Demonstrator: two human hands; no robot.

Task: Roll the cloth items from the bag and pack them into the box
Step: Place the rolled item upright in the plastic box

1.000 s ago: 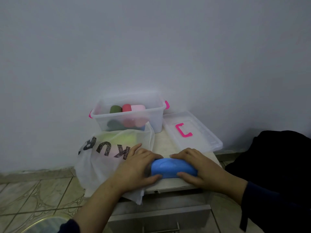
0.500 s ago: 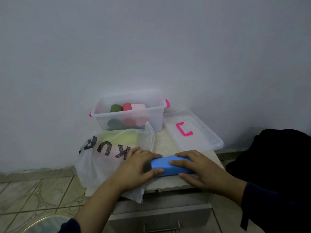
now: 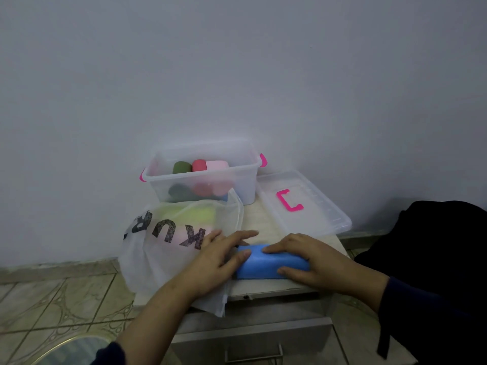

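Right now both hands clamp the blue cloth roll [image 3: 272,262] on the cabinet top [image 3: 263,222], left hand [image 3: 216,259] at one end and right hand [image 3: 313,262] over the other, so I'd keep the pressure even and tight before lifting it to the box [image 3: 247,180] behind the bag [image 3: 158,246]

Box [image 3: 203,180] – clear glossy plastic; blue roll [image 3: 268,262] – matt cloth.
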